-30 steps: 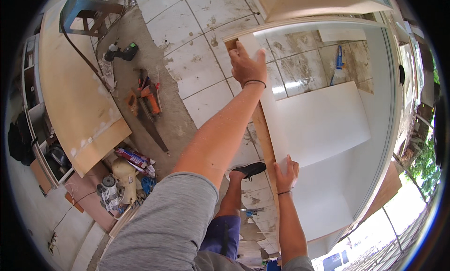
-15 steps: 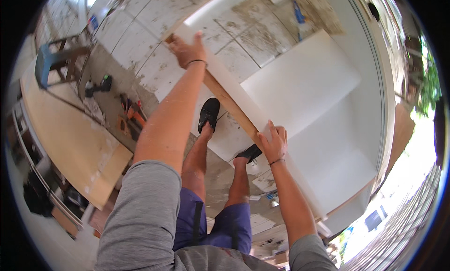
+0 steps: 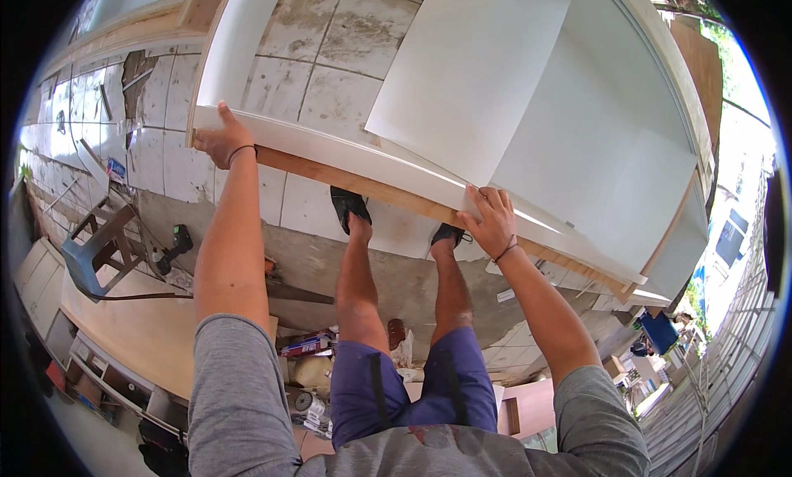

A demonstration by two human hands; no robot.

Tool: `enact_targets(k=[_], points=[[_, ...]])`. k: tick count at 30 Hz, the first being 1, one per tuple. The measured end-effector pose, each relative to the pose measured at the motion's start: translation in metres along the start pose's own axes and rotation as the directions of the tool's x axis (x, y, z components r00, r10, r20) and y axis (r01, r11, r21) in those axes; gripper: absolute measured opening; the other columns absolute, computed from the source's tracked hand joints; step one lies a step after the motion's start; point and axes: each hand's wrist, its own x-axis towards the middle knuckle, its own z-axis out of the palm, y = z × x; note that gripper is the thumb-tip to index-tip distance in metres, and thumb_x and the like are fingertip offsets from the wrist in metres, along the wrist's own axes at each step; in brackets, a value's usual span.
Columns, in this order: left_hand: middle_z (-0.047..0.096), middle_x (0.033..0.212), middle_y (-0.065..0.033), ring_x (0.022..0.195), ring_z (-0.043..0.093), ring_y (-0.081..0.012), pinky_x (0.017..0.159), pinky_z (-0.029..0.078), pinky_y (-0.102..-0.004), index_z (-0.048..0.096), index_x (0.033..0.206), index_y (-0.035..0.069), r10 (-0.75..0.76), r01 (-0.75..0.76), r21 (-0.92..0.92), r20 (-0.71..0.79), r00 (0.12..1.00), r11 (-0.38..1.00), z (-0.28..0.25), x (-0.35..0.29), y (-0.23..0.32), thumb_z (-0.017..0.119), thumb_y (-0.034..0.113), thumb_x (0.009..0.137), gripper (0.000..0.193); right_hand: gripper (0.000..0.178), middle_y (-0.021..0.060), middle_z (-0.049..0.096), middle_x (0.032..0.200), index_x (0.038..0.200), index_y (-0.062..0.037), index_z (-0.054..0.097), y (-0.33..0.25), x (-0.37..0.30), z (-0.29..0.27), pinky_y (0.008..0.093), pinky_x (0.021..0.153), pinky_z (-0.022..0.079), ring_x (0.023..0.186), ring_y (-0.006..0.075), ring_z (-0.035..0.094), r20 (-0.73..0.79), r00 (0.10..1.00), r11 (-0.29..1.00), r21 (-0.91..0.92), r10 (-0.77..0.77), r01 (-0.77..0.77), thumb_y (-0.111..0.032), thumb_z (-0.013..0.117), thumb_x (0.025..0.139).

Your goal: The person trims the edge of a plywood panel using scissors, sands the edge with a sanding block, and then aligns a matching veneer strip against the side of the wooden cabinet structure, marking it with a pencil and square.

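Observation:
A large white cabinet frame (image 3: pixel 355 158) stretches across the upper half, its near side a long white board with a bare wood edge. My left hand (image 3: pixel 223 140) is closed round that board near its left corner, thumb on top. Farther right, my right hand (image 3: pixel 492 221) grips the same board, fingers over the top and thumb on the near edge. A loose-looking white panel (image 3: pixel 474 73) lies inside the frame, beyond my right hand. The undersides of both hands are hidden.
My feet in black shoes (image 3: pixel 351 209) stand by the frame's near side on a dirty tiled floor. At left are a blue-grey stool (image 3: pixel 82 258), a cordless drill (image 3: pixel 177 242) and a pale wooden cabinet (image 3: pixel 132 332). Another wooden frame (image 3: pixel 124 52) lies at upper left.
The view and my body have turned, so the near board now runs more nearly crosswise. Both hands keep hold of it, the left now farther left in view.

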Motion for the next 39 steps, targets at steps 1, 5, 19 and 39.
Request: enact_targets(k=[1,5,19,39], points=[[0.047,0.124,-0.0181,0.102,0.061,-0.0363,0.078,0.054,-0.0488,0.047,0.121,-0.001,0.008,-0.008,0.003,-0.001,1.0,1.0,0.0,0.0,-0.002,0.053,0.068,0.082,0.08,0.054,0.0069,0.057,0.106,0.123,-0.0116,0.06,-0.001,-0.001,0.001,0.0421,0.085,0.042,0.1,0.0276,0.051,-0.003,1.0,1.0,0.001,0.001,-0.001,-0.029,0.072,0.073],[0.046,0.125,-0.0175,0.102,0.061,-0.0361,0.077,0.053,-0.0483,0.047,0.12,-0.001,-0.003,0.004,0.013,-0.02,1.0,1.0,0.0,0.001,-0.004,0.051,0.069,0.082,0.079,0.054,0.0066,0.057,0.107,0.123,-0.0116,0.061,-0.003,-0.001,0.004,0.042,0.085,0.042,0.101,0.0276,0.052,0.005,1.0,1.0,0.01,0.01,-0.01,-0.029,0.072,0.074],[0.04,0.139,-0.0254,0.12,0.052,-0.0371,0.086,0.051,-0.0478,0.038,0.136,-0.005,0.102,-0.083,0.097,-0.207,0.973,0.992,0.032,0.042,-0.036,0.043,0.077,0.081,0.099,0.053,0.004,0.056,0.111,0.124,-0.0146,0.06,-0.023,0.01,-0.001,0.0425,0.09,0.039,0.11,0.0257,0.047,0.097,0.988,0.993,-0.003,0.119,-0.119,-0.033,0.068,0.075],[0.056,0.118,-0.0121,0.117,0.05,-0.0296,0.101,0.036,-0.0498,0.049,0.126,0.005,0.71,-0.912,-0.339,0.581,-0.397,-0.232,-0.043,-0.291,0.016,0.076,0.021,0.07,0.064,0.042,0.0027,0.056,0.106,0.122,-0.0185,0.06,-0.019,0.008,0.016,0.0418,0.082,0.041,0.103,0.0231,0.05,-0.029,0.994,0.993,-0.044,0.11,-0.111,-0.029,0.06,0.081]])
